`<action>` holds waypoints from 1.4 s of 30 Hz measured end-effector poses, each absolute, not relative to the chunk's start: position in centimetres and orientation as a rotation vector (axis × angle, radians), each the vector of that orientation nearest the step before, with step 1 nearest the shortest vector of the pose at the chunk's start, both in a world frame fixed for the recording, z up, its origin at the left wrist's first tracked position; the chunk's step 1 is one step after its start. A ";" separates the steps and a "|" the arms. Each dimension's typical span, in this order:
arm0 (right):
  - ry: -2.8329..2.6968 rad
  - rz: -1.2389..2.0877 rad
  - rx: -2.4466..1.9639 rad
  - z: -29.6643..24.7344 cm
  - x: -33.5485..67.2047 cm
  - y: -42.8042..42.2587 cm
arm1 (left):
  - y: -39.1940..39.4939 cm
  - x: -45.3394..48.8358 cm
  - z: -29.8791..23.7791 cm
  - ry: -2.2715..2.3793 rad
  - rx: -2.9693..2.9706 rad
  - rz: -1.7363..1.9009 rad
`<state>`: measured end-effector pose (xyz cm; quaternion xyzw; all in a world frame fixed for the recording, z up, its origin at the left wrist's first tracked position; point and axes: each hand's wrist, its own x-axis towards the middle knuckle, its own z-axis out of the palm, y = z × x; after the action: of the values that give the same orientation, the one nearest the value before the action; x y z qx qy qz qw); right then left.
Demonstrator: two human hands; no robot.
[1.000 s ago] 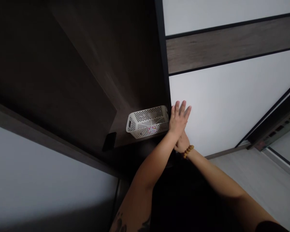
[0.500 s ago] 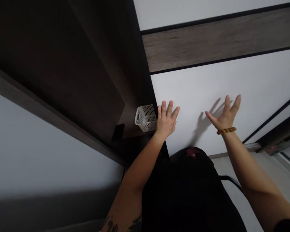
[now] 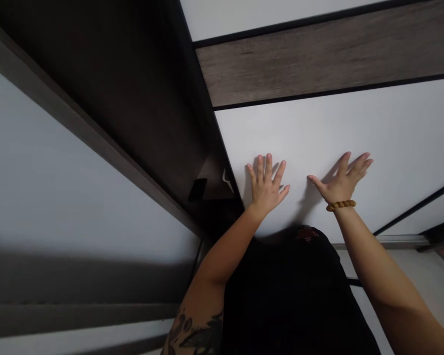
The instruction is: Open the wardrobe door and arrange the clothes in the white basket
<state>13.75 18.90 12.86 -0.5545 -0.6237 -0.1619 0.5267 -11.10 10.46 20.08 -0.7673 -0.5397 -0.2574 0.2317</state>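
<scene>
My left hand (image 3: 267, 188) lies against the white panel of a wardrobe sliding door (image 3: 299, 133), fingers spread, just right of the door's dark edge. To the right is my right hand (image 3: 341, 183), also open on the white panel with thumb and fingers apart; a brown beaded bracelet (image 3: 341, 205) circles its wrist. Neither hand holds anything. Beyond the door's edge, only a sliver of a white plastic basket (image 3: 227, 180) shows inside the dark wardrobe; the door covers the rest.
A small black object (image 3: 198, 190) lies inside the wardrobe, left of the basket. The wardrobe's side frame (image 3: 96, 140) runs diagonally beside a pale wall (image 3: 52, 187). Wood-look band (image 3: 318, 59) and black strips cross the door. Floor (image 3: 410, 271) shows at lower right.
The door has slid left over the opening, hiding most of the basket, which was fully visible before. My left hand now lies farther in from the door's edge; my right hand has come against the panel.
</scene>
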 end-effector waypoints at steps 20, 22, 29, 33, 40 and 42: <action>-1.494 -0.422 -1.277 4.1 29.6 19.7 | 11.3 -13.3 19.3 -1.753 -1.836 -0.604; -1.479 -0.341 -1.351 3.4 31.5 20.2 | 11.3 -13.6 19.1 -1.772 -1.801 -0.626; -1.604 -0.105 -1.437 3.3 29.0 19.1 | 10.9 -14.5 16.2 -1.729 -1.666 -0.758; -1.633 -0.201 -1.379 2.6 27.8 19.6 | 10.3 -14.3 13.3 -1.649 -1.709 -0.749; -1.709 -0.298 -1.295 1.8 27.3 20.0 | 10.4 -14.1 10.9 -1.757 -1.743 -0.692; -1.724 -0.311 -1.280 1.9 27.2 19.7 | 10.6 -14.1 10.8 -1.801 -1.736 -0.685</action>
<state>27.22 19.75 1.89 -0.5216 -0.7027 -0.1269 0.4670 -14.13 10.60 10.81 -0.6444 -0.6685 -0.2544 0.2704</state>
